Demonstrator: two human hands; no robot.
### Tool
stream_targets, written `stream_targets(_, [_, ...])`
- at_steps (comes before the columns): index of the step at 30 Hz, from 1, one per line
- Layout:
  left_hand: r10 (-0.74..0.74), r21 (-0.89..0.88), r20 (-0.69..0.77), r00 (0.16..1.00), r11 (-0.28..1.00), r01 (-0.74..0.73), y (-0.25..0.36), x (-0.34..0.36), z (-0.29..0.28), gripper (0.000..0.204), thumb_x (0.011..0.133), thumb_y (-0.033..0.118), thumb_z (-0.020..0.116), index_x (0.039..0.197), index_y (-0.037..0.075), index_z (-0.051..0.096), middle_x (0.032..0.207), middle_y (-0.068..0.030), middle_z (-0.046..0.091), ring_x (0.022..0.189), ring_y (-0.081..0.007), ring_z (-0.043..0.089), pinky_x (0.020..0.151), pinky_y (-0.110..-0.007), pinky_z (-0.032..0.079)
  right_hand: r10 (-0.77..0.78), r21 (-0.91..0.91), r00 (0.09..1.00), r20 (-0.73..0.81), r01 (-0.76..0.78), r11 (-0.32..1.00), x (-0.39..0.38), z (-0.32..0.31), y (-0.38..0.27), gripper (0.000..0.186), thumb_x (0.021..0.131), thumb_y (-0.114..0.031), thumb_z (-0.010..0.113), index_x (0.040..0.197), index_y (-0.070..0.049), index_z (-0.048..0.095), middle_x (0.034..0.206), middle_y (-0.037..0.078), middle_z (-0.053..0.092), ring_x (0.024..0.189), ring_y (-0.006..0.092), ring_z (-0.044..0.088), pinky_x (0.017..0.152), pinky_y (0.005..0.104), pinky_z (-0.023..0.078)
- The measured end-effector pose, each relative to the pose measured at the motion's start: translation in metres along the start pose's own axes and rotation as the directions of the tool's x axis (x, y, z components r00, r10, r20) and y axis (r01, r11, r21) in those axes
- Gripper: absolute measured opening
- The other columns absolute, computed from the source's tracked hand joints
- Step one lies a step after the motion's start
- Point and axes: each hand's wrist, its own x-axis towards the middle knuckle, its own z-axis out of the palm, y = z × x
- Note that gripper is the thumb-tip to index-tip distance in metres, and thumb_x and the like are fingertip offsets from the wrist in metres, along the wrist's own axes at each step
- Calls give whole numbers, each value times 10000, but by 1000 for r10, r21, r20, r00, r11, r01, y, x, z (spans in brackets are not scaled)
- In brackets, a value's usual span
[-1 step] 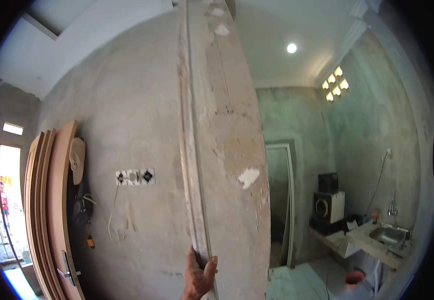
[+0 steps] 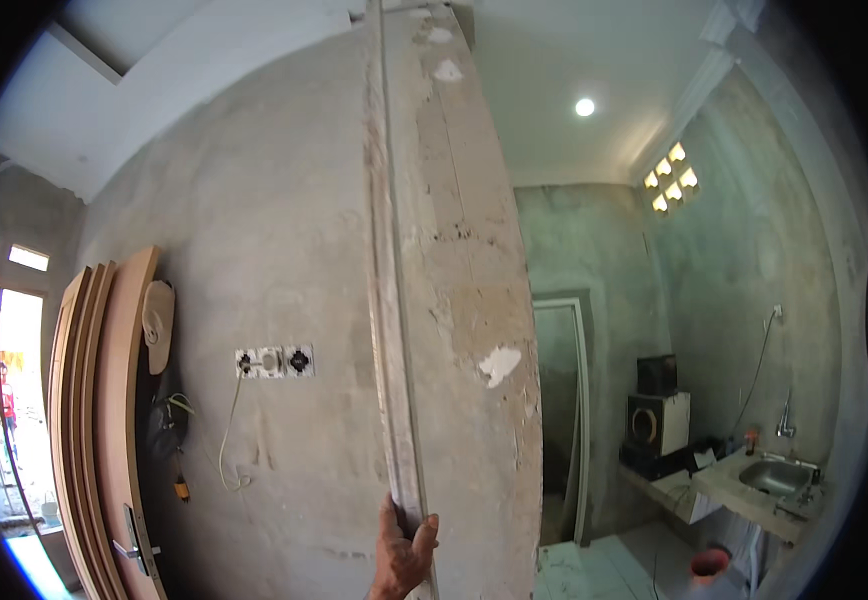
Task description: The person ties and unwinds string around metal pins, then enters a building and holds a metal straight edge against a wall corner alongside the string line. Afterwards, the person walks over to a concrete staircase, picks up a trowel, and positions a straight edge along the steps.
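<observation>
A round ceiling lamp [image 2: 584, 107] glows white at right, and daylight glares through the vent blocks [image 2: 671, 178] and the doorway [image 2: 24, 325], which is blown out. The grey wall [image 2: 294, 210] sits in soft, even, middling light; deep shadow falls behind the door panels [image 2: 126, 420]. The bar [image 2: 392, 390] and left hand [image 2: 404, 562] look fairly sharp. Fisheye bending curves straight edges, and black vignetting swallows the corners.

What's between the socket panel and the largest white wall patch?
In the head view, the long bar, gripped lower down by the left hand, runs between the socket panel and white patch; grey wall shows either side.
</observation>
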Motion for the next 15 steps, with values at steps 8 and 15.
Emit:
stream_targets(8, [26,30,12,1000,999,-26,-69,57,23,681,873,168,638,1386,-63,255,881,-103,574,648,-136,580,549,-280,518,-118,5,990,80,118,993,84,47,68,214,900,-265,567,936,-78,665,655,42,551,587,184,498,622,328,456])
stream_targets(15, [-8,80,-23,1000,997,10,-93,95,56,666,875,201,644,1381,-43,286,866,-99,577,648,-141,584,549,-282,518,-179,-51,977,117,186,981,128,33,101,212,905,-253,558,1004,-99,665,685,23,546,547,147,470,526,292,406])
